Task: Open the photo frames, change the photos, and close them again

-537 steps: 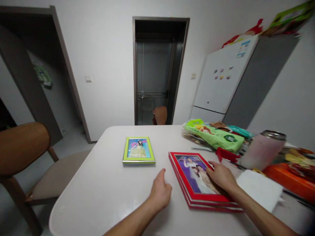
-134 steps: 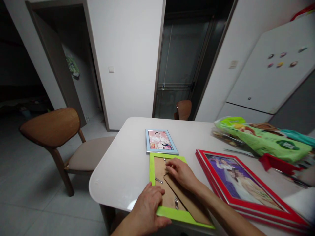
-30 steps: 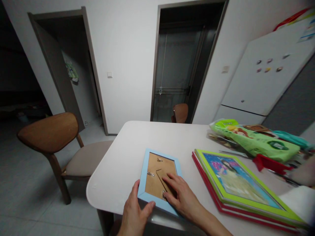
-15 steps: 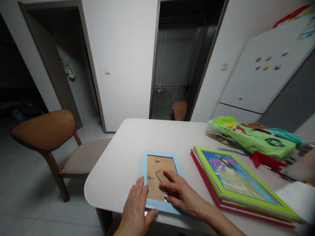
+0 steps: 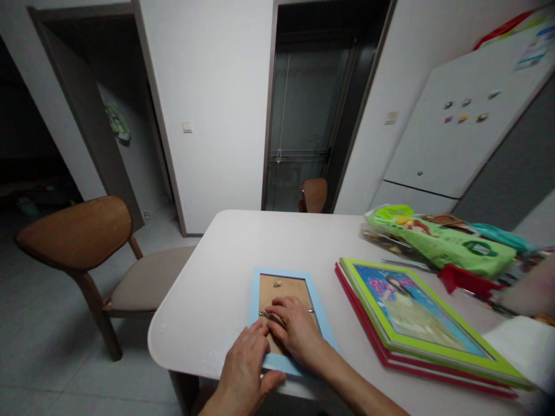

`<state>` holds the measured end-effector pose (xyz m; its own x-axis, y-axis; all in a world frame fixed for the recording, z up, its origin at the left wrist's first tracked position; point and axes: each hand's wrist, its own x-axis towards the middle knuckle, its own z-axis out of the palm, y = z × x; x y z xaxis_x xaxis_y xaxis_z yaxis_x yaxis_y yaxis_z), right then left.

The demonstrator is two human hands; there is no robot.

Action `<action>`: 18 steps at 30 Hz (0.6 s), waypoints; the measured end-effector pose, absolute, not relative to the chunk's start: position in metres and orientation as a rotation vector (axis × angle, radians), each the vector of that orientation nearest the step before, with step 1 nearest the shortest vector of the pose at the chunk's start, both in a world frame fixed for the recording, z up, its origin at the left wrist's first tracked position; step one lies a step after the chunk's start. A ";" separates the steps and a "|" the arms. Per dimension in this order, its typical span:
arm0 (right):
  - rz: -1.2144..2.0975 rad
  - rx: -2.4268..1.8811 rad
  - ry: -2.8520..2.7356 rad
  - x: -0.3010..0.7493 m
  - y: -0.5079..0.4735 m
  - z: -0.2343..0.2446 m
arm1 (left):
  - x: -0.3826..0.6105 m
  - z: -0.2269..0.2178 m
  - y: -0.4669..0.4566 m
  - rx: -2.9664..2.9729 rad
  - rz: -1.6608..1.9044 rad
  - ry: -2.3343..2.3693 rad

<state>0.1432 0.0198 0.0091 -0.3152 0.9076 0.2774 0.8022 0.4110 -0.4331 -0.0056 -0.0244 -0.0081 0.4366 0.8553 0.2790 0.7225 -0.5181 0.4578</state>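
Note:
A light blue picture frame (image 5: 256,287) lies face down near the front edge of the white table (image 5: 225,260), its brown backing board up. My left hand (image 5: 245,370) rests flat on the frame's lower left corner, fingers stretched, thumb under the near edge. On the backing board lies my right hand (image 5: 295,332), fingers bent, with their tips at a small metal clip on the left side. To the right sits a green picture frame (image 5: 416,318), face up, stacked on a red frame (image 5: 373,346).
A green snack bag (image 5: 437,242), a red item (image 5: 463,280) and other packets crowd the table's right side. White paper (image 5: 524,349) lies at the front right. A wooden chair (image 5: 82,242) stands to the left, a fridge (image 5: 459,133) at the back right.
Over the last second my right hand has slid from the frame's lower right to the clip on its left side. My left hand shifted up onto the frame's corner.

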 end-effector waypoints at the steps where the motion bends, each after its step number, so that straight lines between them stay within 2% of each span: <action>1: 0.266 -1.480 -2.200 0.138 0.023 0.009 | -0.005 -0.007 -0.024 2.420 0.709 1.366; 8: 0.154 -1.592 -2.171 0.123 0.036 0.008 | -0.006 -0.009 -0.023 2.456 0.686 1.366; 18: 0.127 -1.688 -2.224 0.204 0.041 0.007 | -0.008 -0.013 -0.023 2.480 0.686 1.383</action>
<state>0.2044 0.0408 0.0071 -0.2326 0.9480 0.2172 0.9171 0.2882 -0.2756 -0.0078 -0.0233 -0.0128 0.4481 0.8455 0.2903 0.7431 -0.5328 0.4049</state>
